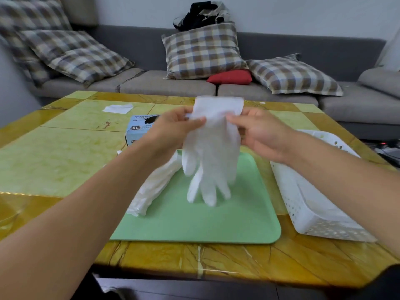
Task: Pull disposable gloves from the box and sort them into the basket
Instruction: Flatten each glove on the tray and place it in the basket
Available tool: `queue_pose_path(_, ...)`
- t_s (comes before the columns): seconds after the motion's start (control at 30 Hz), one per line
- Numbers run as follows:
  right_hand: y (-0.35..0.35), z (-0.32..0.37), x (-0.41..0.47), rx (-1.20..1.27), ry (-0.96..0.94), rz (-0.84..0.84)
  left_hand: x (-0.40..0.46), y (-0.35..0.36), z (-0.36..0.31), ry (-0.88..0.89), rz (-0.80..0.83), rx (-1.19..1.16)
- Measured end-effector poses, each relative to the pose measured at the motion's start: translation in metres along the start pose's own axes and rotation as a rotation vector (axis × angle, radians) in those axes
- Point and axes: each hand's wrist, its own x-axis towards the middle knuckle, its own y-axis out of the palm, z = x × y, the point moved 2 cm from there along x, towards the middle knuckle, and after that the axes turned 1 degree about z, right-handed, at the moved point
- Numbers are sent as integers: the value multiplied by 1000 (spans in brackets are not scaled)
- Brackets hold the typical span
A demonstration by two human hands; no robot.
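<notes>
A home living room, by every sign.

A long grey sofa (216,87) ran along the plain pale wall, strewn with plaid cushions (203,50) and one small red cushion (230,76), with a heap of dark clothing or perhaps a bag (202,15), too blurred to tell which, dumped on its backrest. In front stood a low table (65,148) with a glossy yellow-green marbled top, the coffee-table sort, carrying household odds: a green tray (216,224), a white perforated basket (303,213), and a white tissue (118,108) near the far edge. Soft furnishings, casual clutter, nothing industrial about it.
</notes>
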Motion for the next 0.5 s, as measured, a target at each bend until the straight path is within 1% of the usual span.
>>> queue_pose_path(0.07, -6, 23, -8, -70, -230, -32, 2, -4, -21, 212, -54, -31)
queue_pose_path(0.1, -6, 30, -13, -91, -301, -27, 1, -7, -28, 283, -58, 2)
queue_pose_path(0.17, -9, 28, -22, -190, -363, -10, -2, -11, -28, 340, -34, 89)
queue_pose_path(0.23, -12, 11, -23, -383, -324, 30, -8, -12, -15, 309, 18, 208)
queue_pose_path(0.27, -12, -1, -22, -477, -264, 84, -10, -12, -5, 277, 48, 282)
queue_pose_path(0.33, -12, -24, -22, -673, -119, 256, -13, -13, 17, 204, 157, 471)
queue_pose_path(0.43, -6, -49, -25, -1003, 0, 556, -20, -14, 43, 95, 474, 771)
queue_pose_path(0.5, -1, -52, -28, -1037, 50, 676, -27, -11, 54, 39, 664, 884)
